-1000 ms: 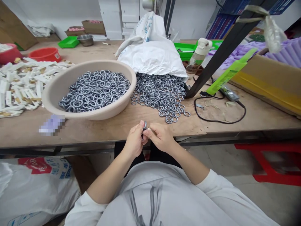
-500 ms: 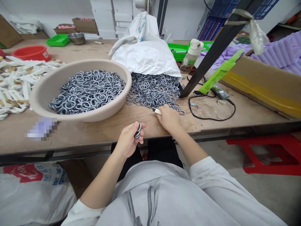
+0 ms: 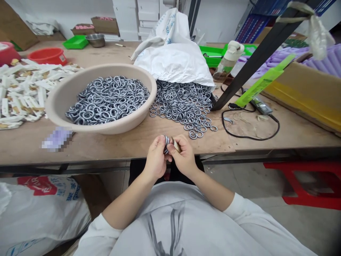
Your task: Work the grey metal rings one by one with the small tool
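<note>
Near the front edge of the wooden table, my left hand (image 3: 156,158) is closed around several grey metallic-looking rings (image 3: 166,144), pinched together in a short stack. Beside it, almost touching, my right hand (image 3: 185,154) grips a small knife-like tool (image 3: 176,145) with a pale handle and a dark tip. The tip points toward the rings. Some fingers of both hands are hidden behind the palms. Just beyond my hands lies a loose pile of similar rings (image 3: 178,101) on the table. A beige basin (image 3: 128,126) to the left holds many more rings (image 3: 109,99).
A white sack (image 3: 176,64) lies at the back of the pile. To the right, a dark slanted post (image 3: 247,67) rises beside a black cable (image 3: 250,138) and a cardboard box (image 3: 301,89). White strips (image 3: 23,92) cover the left side. A red stool (image 3: 306,177) stands below.
My right hand has left the ring pile and come back to my left hand, still with the tool. Several rings now lie nearer the front edge. The view has shifted slightly.
</note>
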{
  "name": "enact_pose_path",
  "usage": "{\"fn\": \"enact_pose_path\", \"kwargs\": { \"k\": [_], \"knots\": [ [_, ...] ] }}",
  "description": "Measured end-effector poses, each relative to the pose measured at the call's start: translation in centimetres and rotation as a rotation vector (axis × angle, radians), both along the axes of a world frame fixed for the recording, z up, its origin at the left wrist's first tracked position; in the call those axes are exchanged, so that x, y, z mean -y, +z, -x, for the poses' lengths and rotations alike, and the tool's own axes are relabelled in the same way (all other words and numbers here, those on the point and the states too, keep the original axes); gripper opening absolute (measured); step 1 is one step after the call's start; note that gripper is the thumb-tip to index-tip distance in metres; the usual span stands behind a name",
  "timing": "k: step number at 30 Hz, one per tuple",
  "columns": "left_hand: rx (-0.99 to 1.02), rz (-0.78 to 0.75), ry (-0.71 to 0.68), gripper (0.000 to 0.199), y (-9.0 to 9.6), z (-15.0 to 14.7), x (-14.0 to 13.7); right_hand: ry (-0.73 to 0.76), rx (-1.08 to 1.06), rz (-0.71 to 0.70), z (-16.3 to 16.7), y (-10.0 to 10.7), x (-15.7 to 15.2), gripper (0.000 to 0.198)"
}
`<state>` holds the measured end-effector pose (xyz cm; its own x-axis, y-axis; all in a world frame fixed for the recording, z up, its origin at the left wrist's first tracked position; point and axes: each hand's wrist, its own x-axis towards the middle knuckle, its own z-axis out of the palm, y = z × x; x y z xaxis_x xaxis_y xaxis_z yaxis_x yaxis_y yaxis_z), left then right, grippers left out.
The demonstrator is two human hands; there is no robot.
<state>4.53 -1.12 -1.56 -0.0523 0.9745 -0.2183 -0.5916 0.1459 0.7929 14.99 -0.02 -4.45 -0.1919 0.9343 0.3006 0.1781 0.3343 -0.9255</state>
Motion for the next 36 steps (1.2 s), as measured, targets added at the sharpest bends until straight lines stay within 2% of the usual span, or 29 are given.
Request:
{"fn": "enact_pose_path", "kwargs": {
  "k": [3,5,8,10,13,17,21,25,27,29,33,36],
  "knots": [
    [-0.05,-0.044,0.005,0.049,0.0,0.2,0.2,-0.009,-0.058,-0.077,-0.5,0.5,-0.3,0.028],
    [-0.077,-0.064,-0.034,0.049,-0.1,0.3,0.3,0.038,-0.087,-0.112,-0.9,1.1,-0.6,0.027],
    [-0.071,-0.058,-0.103,0.049,0.2,0.5,0.5,0.103,-0.166,-0.049,-1.3,1.7,-1.1,0.026],
    [-0.024,-0.027,-0.153,0.048,0.6,0.7,0.7,0.093,-0.176,-0.016,-1.6,2.1,-1.4,0.031],
    [0.063,0.022,-0.224,0.047,1.2,1.1,0.8,0.07,0.013,-0.16,-2.4,2.8,-1.5,0.043],
    [0.127,0.031,-0.254,0.046,1.6,1.3,0.8,0.153,0.304,-0.361,-3.1,3.8,-0.9,0.055],
    [0.141,0.025,-0.271,0.044,1.4,1.4,0.7,0.164,0.359,-0.375,-3.0,4.2,-0.3,0.058],
    [0.139,0.026,-0.349,0.043,1.4,1.5,1.1,0.219,0.341,-0.265,-3.2,3.5,-1.2,0.059],
    [0.138,0.015,-0.447,0.042,1.5,1.6,1.5,0.137,0.317,-0.173,-3.8,3.0,-2.5,0.061],
    [0.134,0.012,-0.497,0.042,1.6,1.8,1.6,-0.037,0.385,-0.116,-4.6,2.7,-4.1,0.06],
    [0.104,0.042,-0.345,0.038,1.9,2.6,1.1,-0.317,0.916,-0.087,-5.7,3.0,-6.3,0.031],
    [0.097,0.098,-0.214,0.034,2.1,3.2,0.4,-0.357,1.12,-0.047,-5.8,3.3,-6.9,0.022]
  ]
}}
